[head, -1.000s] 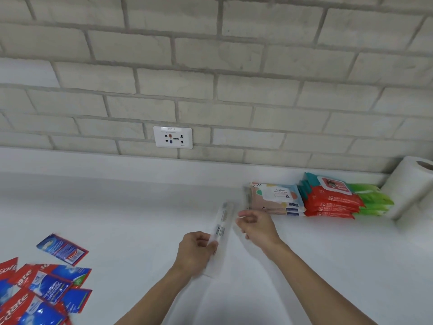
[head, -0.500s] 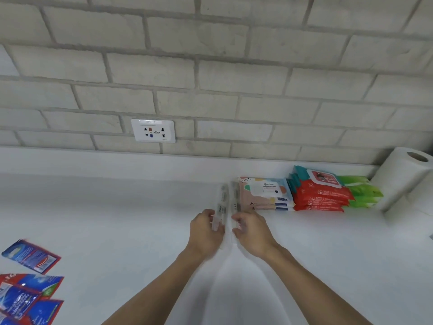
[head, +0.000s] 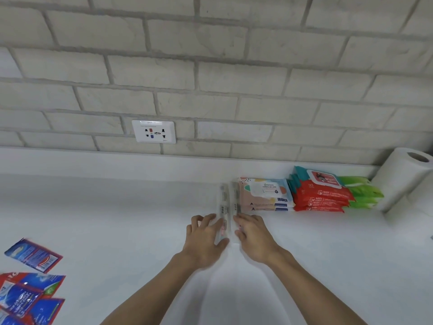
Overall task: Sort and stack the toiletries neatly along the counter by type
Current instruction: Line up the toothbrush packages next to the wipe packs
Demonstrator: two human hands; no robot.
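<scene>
Counter: white, running along a pale brick wall that carries a white socket.

Slim clear packs, two: left pack and right pack lie flat side by side, long ends pointing to the wall. They sit just left of the wipes, the right pack against them. Contents too blurred to name.

Left hand: fingers spread and lightly bent, forefinger and thumb either side of the left pack's near end. Blur hides whether they pinch it.

Right hand: fingers stretched forward and relaxed, tips touching the right pack's near end, gripping nothing.

Wipes, three stacks in a row to the right: pastel stack, red stack, green stack.

Paper rolls: far right, beside the green stack.

Toothpaste sachets: red and blue, loose heap at near left, well apart from the packs.
</scene>
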